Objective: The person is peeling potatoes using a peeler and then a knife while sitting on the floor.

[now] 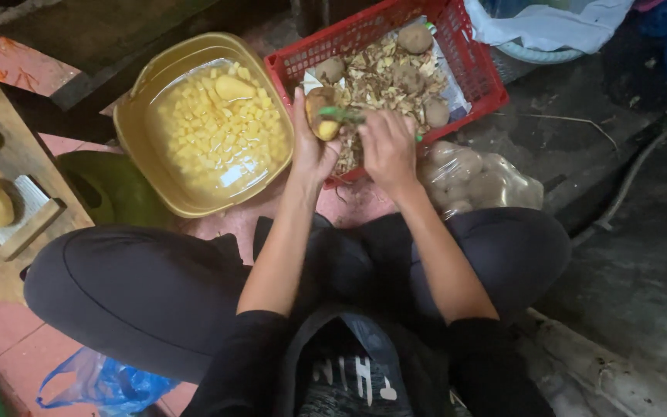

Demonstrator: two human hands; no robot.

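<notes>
Left grip: potato | right grip: green peeler | red basket

Half-peeled potato upright, green peeler against it, above red basket

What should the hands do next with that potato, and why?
Probably another stroke of the green peeler along the potato. The left hand holds it over the red basket of peelings, the right hand holds the peeler against it, and brown skin shows on its upper part while the lower end is yellow.
</notes>
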